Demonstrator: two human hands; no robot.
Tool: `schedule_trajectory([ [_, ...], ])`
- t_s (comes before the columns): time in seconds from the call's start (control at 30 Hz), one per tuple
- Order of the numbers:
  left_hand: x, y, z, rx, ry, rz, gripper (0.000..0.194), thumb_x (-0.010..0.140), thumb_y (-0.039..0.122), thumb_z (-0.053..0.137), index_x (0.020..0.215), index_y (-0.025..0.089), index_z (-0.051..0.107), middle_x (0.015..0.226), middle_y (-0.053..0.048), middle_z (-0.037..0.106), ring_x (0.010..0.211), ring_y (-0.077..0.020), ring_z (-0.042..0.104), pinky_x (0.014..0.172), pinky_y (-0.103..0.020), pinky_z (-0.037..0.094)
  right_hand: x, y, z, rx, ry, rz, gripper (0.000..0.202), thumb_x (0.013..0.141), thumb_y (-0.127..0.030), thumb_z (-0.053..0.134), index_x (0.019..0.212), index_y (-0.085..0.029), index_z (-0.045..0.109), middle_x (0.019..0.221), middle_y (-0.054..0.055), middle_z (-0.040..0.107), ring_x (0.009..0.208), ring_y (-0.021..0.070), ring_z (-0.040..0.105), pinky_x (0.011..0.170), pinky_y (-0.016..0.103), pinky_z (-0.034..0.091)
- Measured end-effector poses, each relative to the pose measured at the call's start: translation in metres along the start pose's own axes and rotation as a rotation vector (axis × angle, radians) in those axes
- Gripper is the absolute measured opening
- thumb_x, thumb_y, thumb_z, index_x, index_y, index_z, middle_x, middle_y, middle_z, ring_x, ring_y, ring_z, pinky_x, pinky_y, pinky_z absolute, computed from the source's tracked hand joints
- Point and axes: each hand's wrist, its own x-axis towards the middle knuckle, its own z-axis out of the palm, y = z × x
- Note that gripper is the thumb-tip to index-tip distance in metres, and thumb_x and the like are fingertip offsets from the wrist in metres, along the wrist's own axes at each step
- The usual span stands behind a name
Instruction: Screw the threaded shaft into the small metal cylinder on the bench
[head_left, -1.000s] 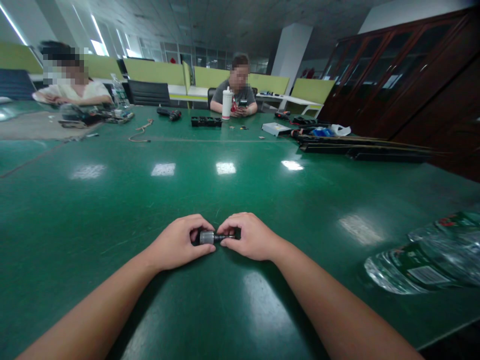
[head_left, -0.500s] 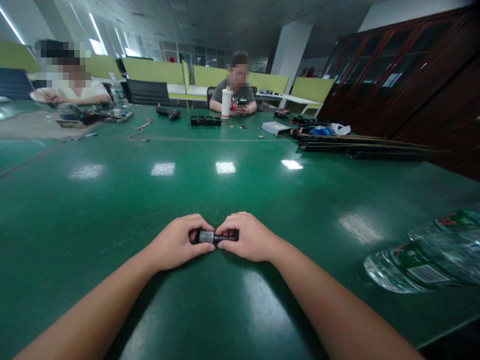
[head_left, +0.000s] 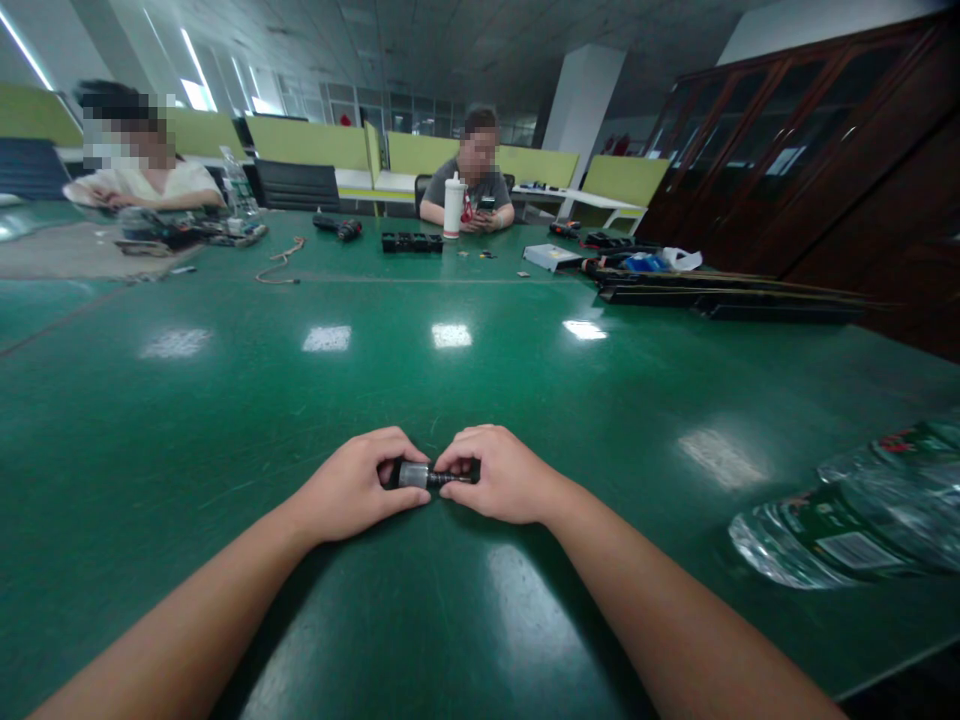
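On the green table in front of me lies a small part with a grey metal cylinder (head_left: 413, 475) and a thin, dark, ribbed shaft (head_left: 444, 479) pointing right. My left hand (head_left: 358, 485) is closed around the cylinder, thumb on the near side and fingers on the far side. The cylinder's left end is partly hidden in that hand. Thumb and fingers of my right hand (head_left: 501, 475) are curled closely around the shaft. The shaft's right tip runs in under the palm. A narrow gap separates the fingertips of the two hands.
Large clear plastic bottles (head_left: 840, 535) lie at the right. Across the table (head_left: 322, 390) are a white tumbler (head_left: 454, 208), a black block (head_left: 412, 243), a power drill (head_left: 337, 227), a cord (head_left: 279, 265) and dark strips (head_left: 720, 292). Two people sit on the far side.
My right fingertips have slid slightly right along the shaft, so a little more of its ribbed section shows. My left hand and the cylinder have stayed in place.
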Motion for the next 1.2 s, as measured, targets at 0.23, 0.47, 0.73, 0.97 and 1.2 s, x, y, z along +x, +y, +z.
schedule_trajectory([
  [0.23,0.000,0.001,0.000,-0.003,-0.004,-0.009,0.023,0.078,0.034,0.072,0.096,0.019,0.069,0.089,-0.001,0.063,0.082,-0.0177,0.059,0.071,-0.027,0.042,-0.001,0.001,0.001,-0.007,0.007,0.022,0.017,0.070,-0.019,0.076,0.086,-0.018,0.072,0.073,-0.002,0.064,0.067,0.0097,0.056,0.065,0.021,0.041],
  [0.47,0.001,0.000,0.001,0.011,-0.007,-0.006,0.022,0.079,0.032,0.072,0.096,0.019,0.069,0.088,-0.001,0.063,0.080,-0.0173,0.059,0.071,-0.027,0.041,0.000,-0.001,0.000,-0.020,0.002,0.025,0.011,0.072,-0.018,0.072,0.083,-0.016,0.072,0.071,-0.002,0.064,0.065,0.0094,0.055,0.063,0.021,0.040],
  [0.73,0.001,0.001,0.000,0.023,-0.007,-0.019,0.023,0.079,0.036,0.072,0.095,0.019,0.070,0.088,-0.002,0.064,0.080,-0.0173,0.059,0.070,-0.027,0.042,-0.001,0.000,-0.002,-0.048,-0.004,0.029,0.010,0.071,-0.019,0.073,0.081,-0.017,0.072,0.070,-0.002,0.063,0.065,0.0098,0.055,0.064,0.022,0.040],
  [0.97,0.001,0.000,0.000,0.014,0.001,-0.009,0.026,0.080,0.040,0.070,0.096,0.020,0.070,0.089,-0.002,0.065,0.080,-0.0168,0.059,0.070,-0.026,0.043,-0.002,0.004,-0.009,-0.070,-0.046,0.079,0.010,0.070,-0.020,0.073,0.080,-0.018,0.072,0.070,-0.001,0.065,0.066,0.0113,0.057,0.066,0.023,0.040],
  [1.2,0.001,0.002,0.001,0.012,0.010,-0.030,0.025,0.079,0.041,0.070,0.094,0.021,0.070,0.084,-0.001,0.064,0.074,-0.0160,0.058,0.065,-0.025,0.042,-0.010,0.016,-0.028,-0.075,-0.065,0.204,0.010,0.069,-0.017,0.072,0.079,-0.018,0.074,0.073,0.000,0.066,0.066,0.0116,0.057,0.061,0.023,0.040],
])
